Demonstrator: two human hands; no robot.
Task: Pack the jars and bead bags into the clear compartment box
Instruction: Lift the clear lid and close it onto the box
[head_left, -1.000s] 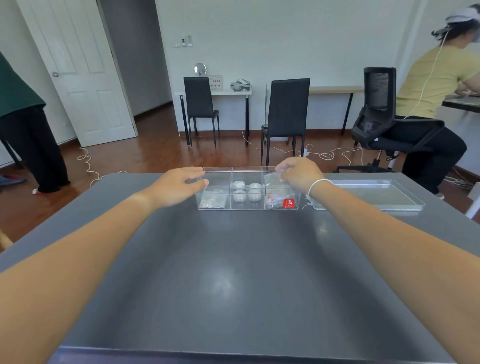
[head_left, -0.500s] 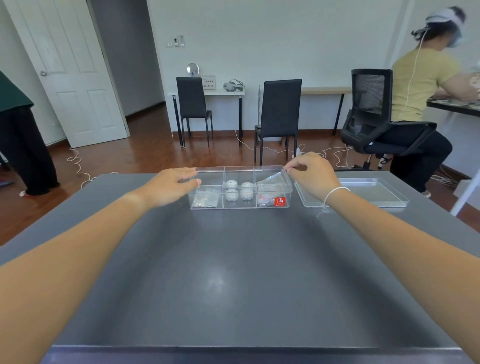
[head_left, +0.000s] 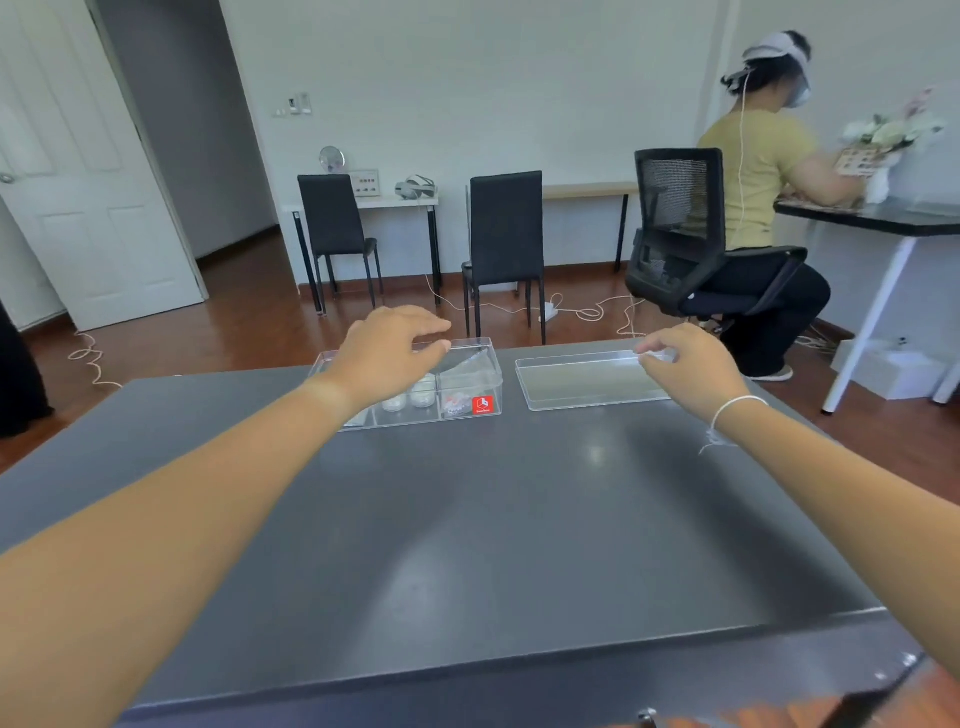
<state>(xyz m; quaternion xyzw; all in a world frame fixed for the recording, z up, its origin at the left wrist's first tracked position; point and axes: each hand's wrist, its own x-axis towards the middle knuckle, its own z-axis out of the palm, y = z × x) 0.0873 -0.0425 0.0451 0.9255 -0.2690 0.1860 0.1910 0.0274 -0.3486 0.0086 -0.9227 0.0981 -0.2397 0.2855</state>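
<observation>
The clear compartment box (head_left: 492, 375) stands on the far side of the dark table (head_left: 467, 519), a red sticker on its front. Two white jars (head_left: 408, 400) sit in its middle compartment. In the right compartment lies a bead bag (head_left: 456, 406), and a clear bag (head_left: 470, 364) leans up above it. My left hand (head_left: 387, 353) is over the box's left and middle part with fingers spread and relaxed, hiding most of the left compartment. My right hand (head_left: 693, 364) has curled fingertips at the far right corner of the clear lid (head_left: 582, 384); blur hides whether they pinch it.
The lid lies flat on the table right of the box. Beyond the table are two black chairs (head_left: 504, 249), cables on the wood floor, a white door at left, and a seated person (head_left: 753, 182) at another desk on the right.
My right hand has left the box's right compartment and moved right to the lid's far corner. My left hand has shifted further over the box. The camera has turned right.
</observation>
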